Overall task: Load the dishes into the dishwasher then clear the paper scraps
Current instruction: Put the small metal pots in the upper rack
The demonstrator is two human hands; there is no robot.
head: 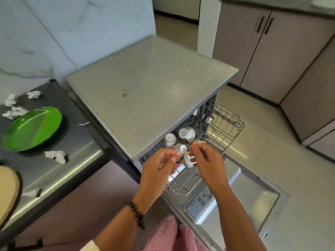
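The dishwasher (154,91) stands open with its upper wire rack (226,127) pulled out. Several small white cups (186,134) sit upside down in the rack. My right hand (206,158) is over the rack's near part, and its thumb and fingers pinch a white cup (187,160). My left hand (161,162) hovers just to the left with loosely curved fingers, its fingertips touching another white cup (181,148). A green plate (32,128) lies on the dark counter (59,171) at the left. Several crumpled paper scraps (56,155) lie around the plate.
The dishwasher's door (253,201) lies flat and open below the rack, in front of my legs. Metal utensils (208,119) stand in the rack's far part. Beige cabinets (262,44) line the right side. A pale round board (7,192) sits at the counter's left edge.
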